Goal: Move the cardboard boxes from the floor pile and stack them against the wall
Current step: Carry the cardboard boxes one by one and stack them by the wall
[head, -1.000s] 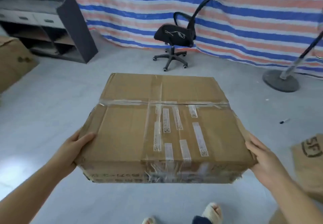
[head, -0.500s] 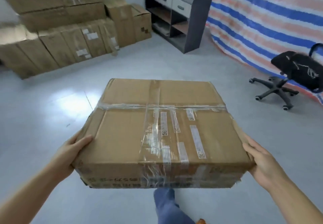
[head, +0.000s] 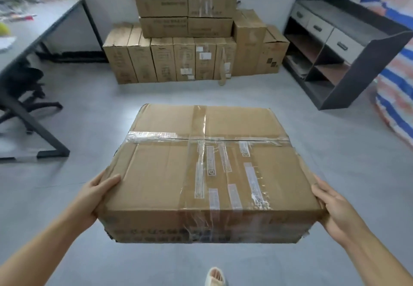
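A flat cardboard box (head: 205, 174), crossed with clear tape and white label strips too blurred to read, is held level above the grey floor (head: 335, 151). The left hand (head: 96, 198) and right hand (head: 333, 207) grip its near corners, thumbs on top. Stacked boxes (head: 190, 40) stand ahead against the wall, their print illegible.

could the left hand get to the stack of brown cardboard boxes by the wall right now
Probably not: the left hand grips the large taped cardboard box, and open grey floor separates it from the stack of brown cardboard boxes.

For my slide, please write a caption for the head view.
Both hands, left and right, carry a taped box toward the stack by the wall.
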{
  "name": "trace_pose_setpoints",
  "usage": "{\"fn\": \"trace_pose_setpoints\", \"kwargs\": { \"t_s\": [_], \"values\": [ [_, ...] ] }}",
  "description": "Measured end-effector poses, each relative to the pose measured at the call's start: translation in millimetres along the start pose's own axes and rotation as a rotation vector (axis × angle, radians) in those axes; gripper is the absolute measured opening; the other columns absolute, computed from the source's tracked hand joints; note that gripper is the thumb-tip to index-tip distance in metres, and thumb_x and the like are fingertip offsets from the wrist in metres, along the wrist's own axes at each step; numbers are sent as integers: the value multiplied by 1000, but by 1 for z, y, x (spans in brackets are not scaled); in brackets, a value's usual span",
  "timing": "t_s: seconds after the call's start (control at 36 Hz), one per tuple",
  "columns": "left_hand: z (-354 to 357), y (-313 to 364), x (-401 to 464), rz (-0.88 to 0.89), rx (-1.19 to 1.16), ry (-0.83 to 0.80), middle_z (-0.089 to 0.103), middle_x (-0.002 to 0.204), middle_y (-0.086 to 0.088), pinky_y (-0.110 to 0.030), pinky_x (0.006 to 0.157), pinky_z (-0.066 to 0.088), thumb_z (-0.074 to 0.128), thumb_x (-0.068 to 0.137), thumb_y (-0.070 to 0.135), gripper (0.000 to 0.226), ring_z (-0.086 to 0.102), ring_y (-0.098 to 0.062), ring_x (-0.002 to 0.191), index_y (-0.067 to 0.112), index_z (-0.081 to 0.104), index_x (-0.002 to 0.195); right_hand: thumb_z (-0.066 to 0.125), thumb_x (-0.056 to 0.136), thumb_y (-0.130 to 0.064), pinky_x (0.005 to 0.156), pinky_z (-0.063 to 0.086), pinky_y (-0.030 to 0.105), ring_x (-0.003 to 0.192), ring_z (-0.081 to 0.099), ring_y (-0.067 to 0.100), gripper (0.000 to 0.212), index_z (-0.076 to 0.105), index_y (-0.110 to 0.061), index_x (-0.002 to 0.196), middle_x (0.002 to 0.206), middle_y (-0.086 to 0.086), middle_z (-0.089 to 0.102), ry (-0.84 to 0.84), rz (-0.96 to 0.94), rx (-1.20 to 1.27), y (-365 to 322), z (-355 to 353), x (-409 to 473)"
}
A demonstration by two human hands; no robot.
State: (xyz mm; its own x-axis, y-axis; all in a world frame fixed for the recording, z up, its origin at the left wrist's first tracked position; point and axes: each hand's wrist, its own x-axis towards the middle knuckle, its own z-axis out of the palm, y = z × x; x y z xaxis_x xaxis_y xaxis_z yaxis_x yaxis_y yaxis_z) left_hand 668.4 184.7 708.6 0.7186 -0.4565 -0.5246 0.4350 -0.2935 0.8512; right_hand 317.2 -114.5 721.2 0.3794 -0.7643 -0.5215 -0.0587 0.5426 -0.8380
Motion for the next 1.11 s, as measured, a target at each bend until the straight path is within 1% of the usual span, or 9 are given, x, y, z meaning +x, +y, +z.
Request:
{"fn": "trace_pose_setpoints", "kwargs": {
  "t_s": [0.19,0.31,0.5,0.58,0.67,0.75,0.89,1.0,1.11],
  "values": [
    [-27,23,49,-6,-101,121,68,107,-1,-34,70,49,57,93,22,31,64,-20,89,27,56,123,35,102,-9,60,54,15,88,69,0,35,64,-28,112,104,-14,72,-124,20,-119,-44,84,80],
    [-50,41,96,-17,-131,148,68,107,-1,-28,61,57,56,94,23,30,65,-20,89,26,56,124,35,102,-9,59,54,15,84,69,-1,35,64,-29,108,99,-15,73,-162,31,-164,-55,137,125],
    [-91,108,201,1,-130,156,68,111,-2,-31,70,58,55,94,21,36,64,-20,93,24,54,130,36,102,-9,58,54,15,82,69,0,35,64,-28,105,97,-15,73,-171,39,-148,-67,237,204],
    [-105,145,239,9,-120,145,67,115,-2,-35,74,51,55,94,22,37,64,-21,96,27,53,131,36,102,-9,57,54,15,82,69,0,36,66,-28,106,98,-14,73,-171,52,-120,-77,275,231],
    [-116,178,279,2,-103,151,69,109,-1,-29,63,56,55,95,21,36,64,-20,92,25,55,130,34,102,-8,66,56,17,91,68,0,49,76,-34,96,107,-14,72,-202,37,-112,-88,307,256],
    [-115,206,316,-5,-86,153,72,97,2,-21,53,56,56,94,21,33,64,-19,86,25,56,127,34,102,-8,69,56,17,94,68,1,56,77,-40,88,110,-13,71,-191,12,-107,-100,333,280],
    [-100,248,383,6,-64,100,68,108,0,-29,64,56,54,95,22,37,64,-19,88,27,52,132,34,102,-8,66,55,15,92,68,-1,58,77,-42,84,107,-15,71,-171,2,-88,-128,358,328],
    [-75,278,439,16,-60,70,74,92,3,-28,58,57,53,96,22,29,66,-18,83,28,56,124,35,101,-7,61,55,15,84,69,-1,58,78,-40,78,98,-15,73,-129,-10,-76,-154,370,380],
    [-39,312,502,39,-57,59,73,94,2,-33,67,53,54,95,21,31,67,-19,81,26,56,126,38,101,-7,58,55,17,80,70,1,44,75,-28,93,99,-14,72,-91,-9,-74,-187,379,446]
  ]
}}
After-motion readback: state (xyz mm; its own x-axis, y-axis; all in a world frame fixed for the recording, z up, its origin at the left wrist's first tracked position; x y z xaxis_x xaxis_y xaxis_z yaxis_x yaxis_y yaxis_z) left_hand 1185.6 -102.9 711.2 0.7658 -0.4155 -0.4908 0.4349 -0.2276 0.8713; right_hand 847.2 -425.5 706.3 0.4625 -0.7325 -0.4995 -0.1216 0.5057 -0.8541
